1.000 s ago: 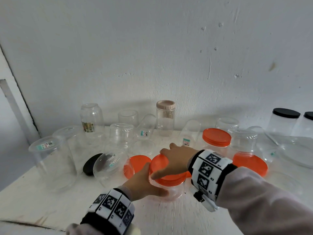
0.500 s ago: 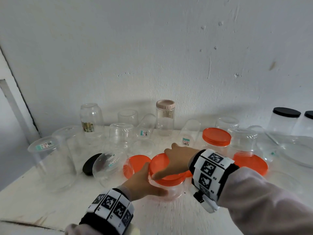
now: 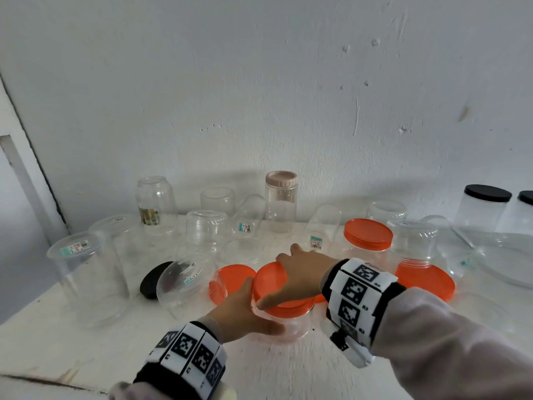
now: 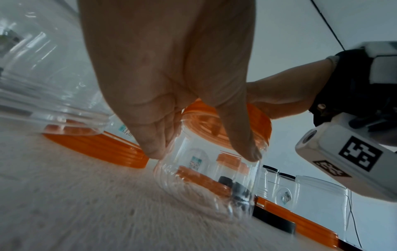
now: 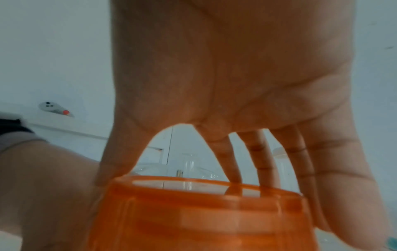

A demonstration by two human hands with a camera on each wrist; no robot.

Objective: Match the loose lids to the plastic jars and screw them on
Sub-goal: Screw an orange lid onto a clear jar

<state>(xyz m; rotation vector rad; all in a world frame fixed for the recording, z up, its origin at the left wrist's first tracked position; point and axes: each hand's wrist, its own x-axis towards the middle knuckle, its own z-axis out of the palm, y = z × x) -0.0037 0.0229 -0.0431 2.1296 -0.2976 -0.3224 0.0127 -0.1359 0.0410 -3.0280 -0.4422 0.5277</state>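
A plain storage corner or back room of a home or small shop is suggested, though the kind of place cannot be settled. A rough white-painted shelf [image 3: 86,350], scuffed and stained at its near left edge, is set against a bare plastered wall [image 3: 288,82] marked with dents and scratches. Many clear plastic jars [image 3: 86,272] are crowded along the far side, several of them upturned and several still carrying price stickers [image 3: 315,243]. Loose orange lids [image 3: 425,280] are scattered among them, and black-lidded jars [image 3: 484,210] are ranged at the far right.
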